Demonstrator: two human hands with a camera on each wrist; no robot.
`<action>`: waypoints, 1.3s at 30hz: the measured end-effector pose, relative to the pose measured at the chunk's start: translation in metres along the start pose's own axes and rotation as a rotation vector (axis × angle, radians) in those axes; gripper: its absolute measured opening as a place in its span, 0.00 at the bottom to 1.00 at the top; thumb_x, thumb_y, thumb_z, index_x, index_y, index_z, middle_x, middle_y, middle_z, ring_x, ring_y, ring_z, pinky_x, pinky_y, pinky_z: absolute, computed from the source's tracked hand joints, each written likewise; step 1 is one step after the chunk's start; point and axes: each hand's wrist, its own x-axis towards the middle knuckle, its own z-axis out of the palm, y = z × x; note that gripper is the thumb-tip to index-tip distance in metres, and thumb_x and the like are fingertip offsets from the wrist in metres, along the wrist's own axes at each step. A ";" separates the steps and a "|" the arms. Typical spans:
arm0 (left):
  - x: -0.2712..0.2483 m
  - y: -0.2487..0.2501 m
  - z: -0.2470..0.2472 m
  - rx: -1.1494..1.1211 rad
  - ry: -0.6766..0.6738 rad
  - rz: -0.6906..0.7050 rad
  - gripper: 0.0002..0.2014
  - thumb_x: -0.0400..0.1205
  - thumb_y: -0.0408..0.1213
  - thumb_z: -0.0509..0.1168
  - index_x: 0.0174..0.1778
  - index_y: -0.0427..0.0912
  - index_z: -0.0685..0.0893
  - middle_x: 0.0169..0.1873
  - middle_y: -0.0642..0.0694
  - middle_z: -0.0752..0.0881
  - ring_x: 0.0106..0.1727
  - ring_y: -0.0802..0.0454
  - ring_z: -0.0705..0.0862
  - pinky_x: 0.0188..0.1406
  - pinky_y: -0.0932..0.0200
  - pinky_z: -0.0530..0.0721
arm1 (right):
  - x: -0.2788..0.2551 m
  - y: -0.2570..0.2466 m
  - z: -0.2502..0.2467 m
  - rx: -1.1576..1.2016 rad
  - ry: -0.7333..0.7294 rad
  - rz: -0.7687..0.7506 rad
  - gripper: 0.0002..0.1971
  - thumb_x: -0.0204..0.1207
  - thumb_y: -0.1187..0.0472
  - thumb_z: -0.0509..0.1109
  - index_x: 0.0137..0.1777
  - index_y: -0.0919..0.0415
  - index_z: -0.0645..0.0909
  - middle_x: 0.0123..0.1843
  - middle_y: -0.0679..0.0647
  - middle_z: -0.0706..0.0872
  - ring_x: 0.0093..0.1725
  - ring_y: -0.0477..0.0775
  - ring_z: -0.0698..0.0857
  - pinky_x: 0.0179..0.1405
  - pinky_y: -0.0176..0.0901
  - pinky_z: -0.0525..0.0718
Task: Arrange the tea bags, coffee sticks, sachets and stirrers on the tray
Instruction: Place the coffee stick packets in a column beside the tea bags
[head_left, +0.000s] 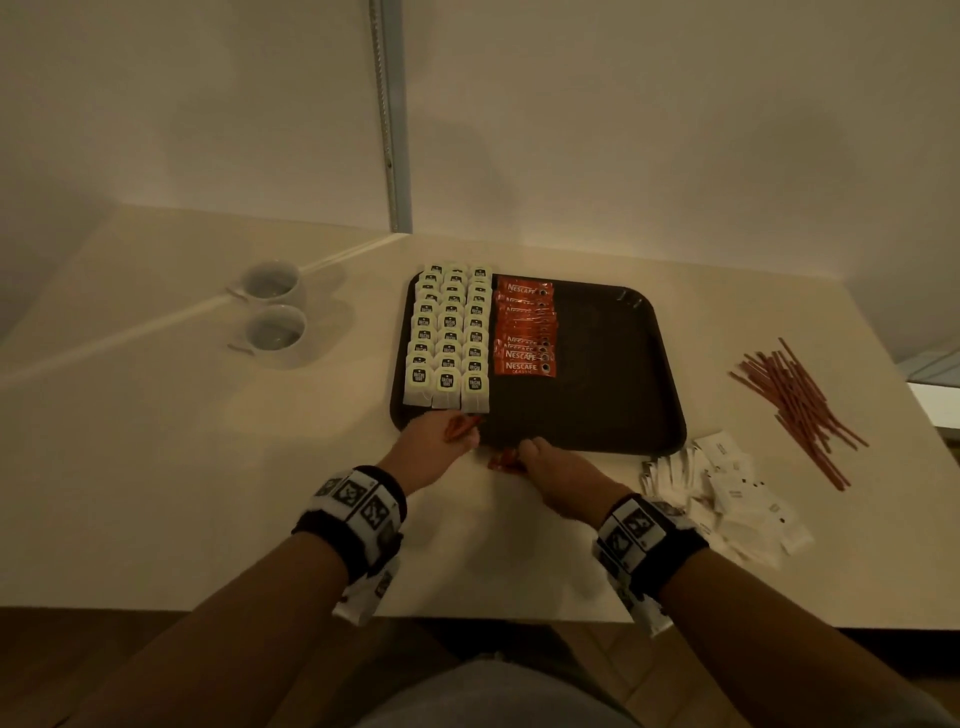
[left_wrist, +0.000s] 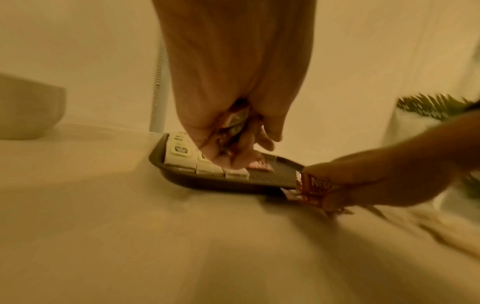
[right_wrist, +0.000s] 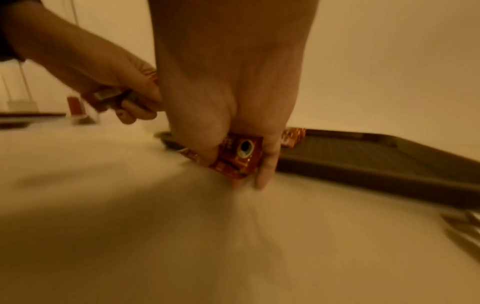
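Dark tray (head_left: 613, 364) on a pale table (head_left: 208, 441). Tea bags (head_left: 449, 343) fill the tray's left side in three neat columns; beside them on the right, one overlapping column of red coffee sticks (head_left: 524, 332). Rest of the tray bare. Left hand (head_left: 439, 434) at the tray's near-left corner, fingers curled round a small bunch of red coffee sticks (left_wrist: 233, 123). Right hand (head_left: 556, 467) just off the tray's near edge, on the table, thumb and fingers clamped on another few red sticks (right_wrist: 240, 156), their lower ends touching the tabletop. White sachets (head_left: 727, 488) lie heaped on the table by the right wrist, off the tray. Brown stirrers (head_left: 800, 410) scattered loose further right, also off the tray. Two white cups (head_left: 272, 306) stand well to the left of the tray.
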 end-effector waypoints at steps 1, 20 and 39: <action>0.002 0.007 -0.006 -0.100 0.046 0.002 0.04 0.81 0.37 0.67 0.47 0.40 0.83 0.36 0.52 0.81 0.37 0.57 0.79 0.28 0.72 0.72 | 0.003 -0.001 -0.014 0.130 0.001 0.024 0.14 0.83 0.61 0.60 0.67 0.59 0.68 0.61 0.59 0.80 0.53 0.55 0.81 0.53 0.47 0.80; 0.058 0.104 -0.066 -0.929 0.282 0.117 0.04 0.84 0.32 0.62 0.44 0.41 0.78 0.44 0.44 0.88 0.42 0.52 0.87 0.30 0.65 0.85 | 0.028 -0.016 -0.181 0.971 0.173 -0.115 0.08 0.84 0.54 0.58 0.59 0.51 0.76 0.56 0.55 0.84 0.54 0.54 0.85 0.46 0.44 0.88; 0.100 0.120 -0.073 -0.777 0.296 -0.007 0.11 0.75 0.36 0.73 0.53 0.39 0.87 0.39 0.44 0.88 0.20 0.60 0.74 0.19 0.64 0.77 | 0.058 0.019 -0.187 1.351 0.627 -0.124 0.06 0.75 0.66 0.71 0.51 0.62 0.85 0.41 0.57 0.88 0.37 0.49 0.87 0.42 0.40 0.87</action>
